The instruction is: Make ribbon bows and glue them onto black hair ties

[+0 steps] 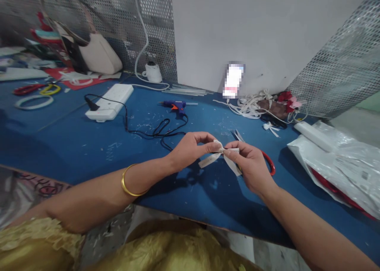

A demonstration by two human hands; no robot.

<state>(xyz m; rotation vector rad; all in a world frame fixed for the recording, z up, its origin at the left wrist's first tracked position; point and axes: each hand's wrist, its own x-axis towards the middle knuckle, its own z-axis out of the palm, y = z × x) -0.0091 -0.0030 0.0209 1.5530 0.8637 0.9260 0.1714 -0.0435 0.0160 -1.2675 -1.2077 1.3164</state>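
Between my two hands, above the blue table (166,180), is a small white ribbon bow (212,159) with print on it and two tails hanging down. My left hand (194,149) pinches the bow's left side between thumb and fingers. On its right side, near the knot, my right hand (251,162) grips the bow the same way. Scissors with red handles (269,162) lie behind and beneath my right hand, which partly hides them; their blades (237,135) show beyond the fingers.
A blue glue gun (175,105) trails a black cord to a white power strip (111,101). Glue sticks (187,91) lie along the back. Right of a propped phone (233,80) are tangled ribbons (251,106), another white bow (270,128) and a plastic bag (335,160). A handbag (101,53) stands back left.
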